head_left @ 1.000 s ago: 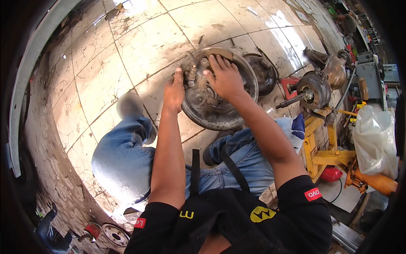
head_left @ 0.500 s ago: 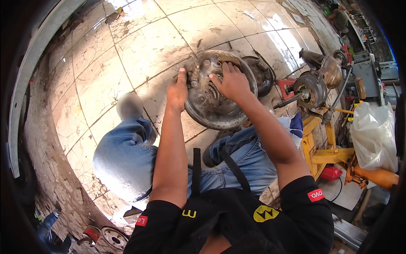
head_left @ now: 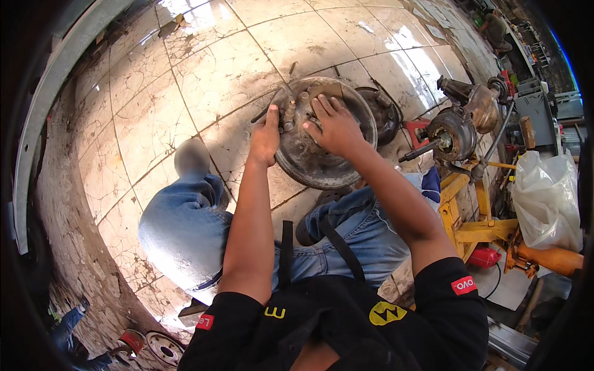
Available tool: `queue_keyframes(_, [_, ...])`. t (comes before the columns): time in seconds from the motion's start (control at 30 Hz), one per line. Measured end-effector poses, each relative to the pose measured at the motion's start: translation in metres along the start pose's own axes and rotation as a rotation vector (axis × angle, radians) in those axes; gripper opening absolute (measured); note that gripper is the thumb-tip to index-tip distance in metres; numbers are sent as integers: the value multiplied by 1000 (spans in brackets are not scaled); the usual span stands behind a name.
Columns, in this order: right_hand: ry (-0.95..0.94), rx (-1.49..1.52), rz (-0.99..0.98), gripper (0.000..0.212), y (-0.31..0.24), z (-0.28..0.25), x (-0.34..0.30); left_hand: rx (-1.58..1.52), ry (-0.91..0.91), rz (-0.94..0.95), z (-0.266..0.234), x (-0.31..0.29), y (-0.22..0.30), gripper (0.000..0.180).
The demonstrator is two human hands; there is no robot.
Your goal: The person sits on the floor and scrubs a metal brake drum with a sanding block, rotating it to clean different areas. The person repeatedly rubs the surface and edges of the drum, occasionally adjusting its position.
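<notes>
While I sit on the cracked tile floor with my denim-clad knee drawn up on the left, my left hand grips the left rim of the brake drum assembly, fingers pressed together along the edge and thumb pointing up. Just right of that thumb, a few worn studs stand up from the plate. That round, rusty, greasy plate lies flat on the tiles right in front of my legs. My right hand rests palm down on its middle, fingers slightly spread and reaching toward the far rim; whether they pinch anything beneath, I cannot tell. Behind the plate, touching its right edge, lies a darker round drum. Farther right an axle hub sits on a yellow stand, and beside it a white plastic bag.
</notes>
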State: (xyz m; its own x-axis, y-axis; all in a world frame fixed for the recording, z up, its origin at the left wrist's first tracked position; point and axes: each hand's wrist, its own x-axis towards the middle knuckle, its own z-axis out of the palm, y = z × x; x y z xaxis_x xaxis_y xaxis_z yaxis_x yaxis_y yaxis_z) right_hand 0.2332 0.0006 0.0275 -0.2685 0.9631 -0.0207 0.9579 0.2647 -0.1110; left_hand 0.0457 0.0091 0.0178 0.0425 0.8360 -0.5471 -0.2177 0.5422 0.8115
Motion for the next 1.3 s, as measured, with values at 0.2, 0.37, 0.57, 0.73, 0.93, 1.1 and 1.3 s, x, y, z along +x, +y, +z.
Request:
queue_keyframes(0.2, [-7,-39,127,75,-7,2,12,46,21,84,5,-6,2,67])
queue_keyframes(0.37, [13,15,116,76,0,6,9,-23,5,47,-3,4,-3,70])
queue_keyframes(0.57, [63,-47,-1,77,-11,12,-12,-62,4,69,-7,11,-16,80])
queue_keyframes(0.73, [107,-68,191,76,-5,16,0,135,76,88,2,3,-11,80])
queue_keyframes(0.93, [70,15,52,76,-19,8,-12,74,69,68,-2,-10,4,73])
queue_keyframes(1.1, [55,-52,77,78,-31,18,-15,32,92,158,-3,-5,-10,70])
queue_keyframes(1.3, [72,-49,148,78,-12,7,1,95,89,82,2,-7,-6,73])
